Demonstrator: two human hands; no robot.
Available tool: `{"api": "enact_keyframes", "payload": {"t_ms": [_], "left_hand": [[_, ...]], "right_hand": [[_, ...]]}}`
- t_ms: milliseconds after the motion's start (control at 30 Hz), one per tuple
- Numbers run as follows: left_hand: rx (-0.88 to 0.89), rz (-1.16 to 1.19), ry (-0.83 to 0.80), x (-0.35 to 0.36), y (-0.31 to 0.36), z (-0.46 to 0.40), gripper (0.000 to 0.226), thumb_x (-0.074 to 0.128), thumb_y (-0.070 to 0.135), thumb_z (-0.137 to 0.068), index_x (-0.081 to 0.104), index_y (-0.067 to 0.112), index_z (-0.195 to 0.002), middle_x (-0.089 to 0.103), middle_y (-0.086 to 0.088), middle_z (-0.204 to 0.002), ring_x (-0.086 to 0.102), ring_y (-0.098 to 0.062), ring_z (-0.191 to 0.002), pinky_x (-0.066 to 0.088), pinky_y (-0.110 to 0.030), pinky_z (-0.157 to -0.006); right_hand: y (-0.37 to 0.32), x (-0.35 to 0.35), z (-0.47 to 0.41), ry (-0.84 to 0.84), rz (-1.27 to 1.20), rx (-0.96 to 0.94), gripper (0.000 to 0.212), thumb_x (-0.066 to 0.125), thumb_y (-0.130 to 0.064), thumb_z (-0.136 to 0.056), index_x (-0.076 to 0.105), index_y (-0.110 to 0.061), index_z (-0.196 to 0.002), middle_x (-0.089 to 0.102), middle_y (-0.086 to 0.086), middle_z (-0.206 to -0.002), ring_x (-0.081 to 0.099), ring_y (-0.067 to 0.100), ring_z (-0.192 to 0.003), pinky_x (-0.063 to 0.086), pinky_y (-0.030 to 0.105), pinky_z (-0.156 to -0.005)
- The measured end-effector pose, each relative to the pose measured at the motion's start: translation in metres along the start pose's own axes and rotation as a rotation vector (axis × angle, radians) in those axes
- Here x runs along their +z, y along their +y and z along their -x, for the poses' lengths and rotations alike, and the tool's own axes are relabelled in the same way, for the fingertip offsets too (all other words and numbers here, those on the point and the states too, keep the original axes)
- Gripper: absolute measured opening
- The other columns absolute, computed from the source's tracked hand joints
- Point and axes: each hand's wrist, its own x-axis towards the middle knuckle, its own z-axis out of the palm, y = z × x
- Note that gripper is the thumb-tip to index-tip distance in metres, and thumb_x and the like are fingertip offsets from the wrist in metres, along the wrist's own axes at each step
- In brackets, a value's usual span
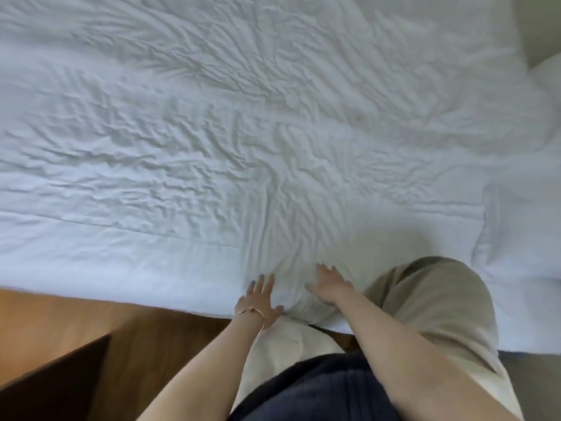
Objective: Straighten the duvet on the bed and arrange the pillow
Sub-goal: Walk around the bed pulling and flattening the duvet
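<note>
A white, heavily wrinkled duvet (243,132) covers the bed and fills most of the view. My left hand (261,299), with a thin bracelet on the wrist, lies flat with spread fingers on the duvet's near edge. My right hand (329,285) lies flat beside it, a little farther onto the bed. Neither hand holds fabric. My right knee in beige trousers (434,302) rests on the bed edge. A white pillow (546,77) shows partly at the far right edge.
Wooden floor (76,317) runs along the near side of the bed. A dark piece of furniture (57,384) juts in at the lower left. A folded white bulge of bedding (522,238) lies at the right.
</note>
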Motion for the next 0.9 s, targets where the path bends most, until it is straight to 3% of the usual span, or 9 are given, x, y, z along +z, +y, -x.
{"api": "enact_keyframes", "payload": {"t_ms": [167, 333, 500, 600, 700, 900], "left_hand": [[0.057, 0.127, 0.048, -0.014, 0.003, 0.015, 0.077, 0.042, 0.048, -0.097, -0.006, 0.03, -0.154, -0.007, 0.007, -0.162, 0.018, -0.023, -0.145, 0.034, -0.045, -0.11], [0.06, 0.108, 0.053, -0.026, 0.007, 0.01, 0.07, 0.037, 0.048, -0.097, 0.006, 0.021, -0.154, 0.011, 0.002, -0.16, 0.024, -0.021, -0.143, 0.036, -0.043, -0.107], [0.052, 0.102, 0.009, -0.029, 0.027, 0.002, 0.066, 0.038, 0.047, -0.097, 0.016, 0.02, -0.153, 0.023, -0.001, -0.157, 0.033, -0.022, -0.139, 0.037, -0.043, -0.107], [0.089, 0.215, 0.118, -0.043, 0.037, 0.016, 0.056, 0.038, 0.047, -0.098, 0.03, 0.025, -0.148, 0.028, 0.006, -0.155, 0.04, -0.017, -0.134, 0.04, -0.038, -0.104], [0.028, 0.284, 0.213, -0.056, 0.03, 0.036, 0.052, 0.037, 0.047, -0.098, 0.034, 0.027, -0.145, 0.034, 0.008, -0.151, 0.049, -0.018, -0.125, 0.047, -0.034, -0.092], [-0.225, 0.372, 0.249, -0.056, 0.015, 0.047, 0.047, 0.038, 0.049, -0.096, 0.047, 0.026, -0.135, 0.055, 0.002, -0.133, 0.059, -0.02, -0.11, 0.049, -0.033, -0.087]], "right_hand": [[-0.023, 0.006, 0.015, -0.038, -0.011, -0.08, 0.078, 0.046, -0.047, -0.097, 0.005, -0.017, -0.156, 0.0, 0.003, -0.163, 0.007, 0.023, -0.149, 0.012, 0.037, -0.12], [-0.018, -0.008, 0.04, 0.06, -0.068, -0.031, 0.07, 0.044, -0.046, -0.098, 0.013, -0.022, -0.155, 0.013, 0.002, -0.162, 0.018, 0.023, -0.147, 0.023, 0.039, -0.117], [-0.007, -0.006, 0.054, -0.044, 0.015, -0.101, 0.07, 0.045, -0.05, -0.096, 0.018, -0.022, -0.154, 0.015, 0.0, -0.161, 0.02, 0.021, -0.146, 0.02, 0.038, -0.118], [0.003, -0.023, 0.044, -0.046, -0.045, -0.082, 0.067, 0.046, -0.05, -0.095, 0.028, -0.018, -0.152, 0.023, 0.001, -0.159, 0.027, 0.021, -0.143, 0.025, 0.037, -0.116], [0.004, -0.039, 0.037, 0.004, -0.034, -0.103, 0.062, 0.047, -0.044, -0.098, 0.032, -0.011, -0.149, 0.03, 0.006, -0.155, 0.034, 0.023, -0.139, 0.031, 0.035, -0.113], [-0.018, -0.035, 0.027, -0.094, 0.095, -0.28, 0.064, 0.05, -0.046, -0.094, 0.034, -0.012, -0.147, 0.036, 0.006, -0.152, 0.04, 0.023, -0.135, 0.034, 0.033, -0.109]]}}
